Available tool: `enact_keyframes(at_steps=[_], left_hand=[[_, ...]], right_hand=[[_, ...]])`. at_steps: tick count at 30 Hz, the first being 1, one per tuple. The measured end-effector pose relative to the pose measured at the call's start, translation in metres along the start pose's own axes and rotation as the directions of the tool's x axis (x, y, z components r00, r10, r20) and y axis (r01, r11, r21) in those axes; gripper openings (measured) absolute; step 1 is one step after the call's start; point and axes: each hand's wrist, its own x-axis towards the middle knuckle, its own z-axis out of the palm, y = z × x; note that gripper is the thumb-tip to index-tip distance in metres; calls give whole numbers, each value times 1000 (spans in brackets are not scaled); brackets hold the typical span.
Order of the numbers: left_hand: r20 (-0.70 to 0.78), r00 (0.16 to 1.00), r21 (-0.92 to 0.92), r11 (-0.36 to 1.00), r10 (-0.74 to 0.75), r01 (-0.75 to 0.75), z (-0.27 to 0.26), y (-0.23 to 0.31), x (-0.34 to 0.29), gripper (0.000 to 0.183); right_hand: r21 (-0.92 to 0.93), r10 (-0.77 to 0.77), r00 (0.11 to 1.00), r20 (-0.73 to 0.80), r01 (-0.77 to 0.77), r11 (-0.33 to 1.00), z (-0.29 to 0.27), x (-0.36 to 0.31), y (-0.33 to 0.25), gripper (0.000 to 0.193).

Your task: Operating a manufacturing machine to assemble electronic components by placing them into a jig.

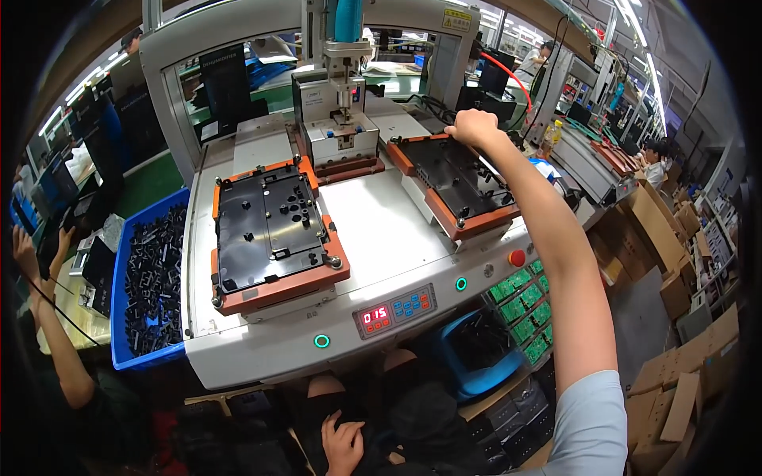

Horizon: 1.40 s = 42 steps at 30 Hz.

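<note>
Pale-sleeved right arm (571, 301) stretched over a white workbench (381, 214), right hand (478, 128) at the far edge of the right black panel (444, 170).
Leftmost, a co-worker's forearm (63, 349); then a blue bin (151, 359) heaped with small black parts (155, 278), just beside the bench; next the left black panel (270, 230), lying in an orange fixture (278, 300); below it, the left hand (343, 443) lies over dark clothing, fingers loosely bent and spread, nothing visible in them; at the back stands a metal press head (343, 119), between the two panels; nearer, a control panel (394, 311) with lit red digits; then the right black panel, seated in a second orange fixture (476, 222), the right hand's fingers curled in there, their tips hidden, so I cannot tell whether they grip it; a red button (517, 258) sits below, near green circuit boards (524, 305).
</note>
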Motion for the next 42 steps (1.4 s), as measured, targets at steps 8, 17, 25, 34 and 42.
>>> enact_keyframes(at_steps=[8,17,25,34,42], left_hand=[[58,993,31,994,-102,100,14,-13,-9,15],[46,997,53,997,-61,59,15,-9,-14,14],[24,999,39,998,-41,40,19,-10,-16,15],[19,1000,54,999,2,-3,15,-6,-17,14],[-6,998,67,996,58,-58,18,0,-18,14]], right_hand=[[64,114,993,33,-116,991,1,6,-8,43],[388,320,946,45,-311,868,14,8,-3,43],[406,108,951,-289,20,914,4,-66,39,46],[802,468,773,-429,87,592,50,-193,29,29],[909,467,787,-404,288,301,63,-198,31,25]])
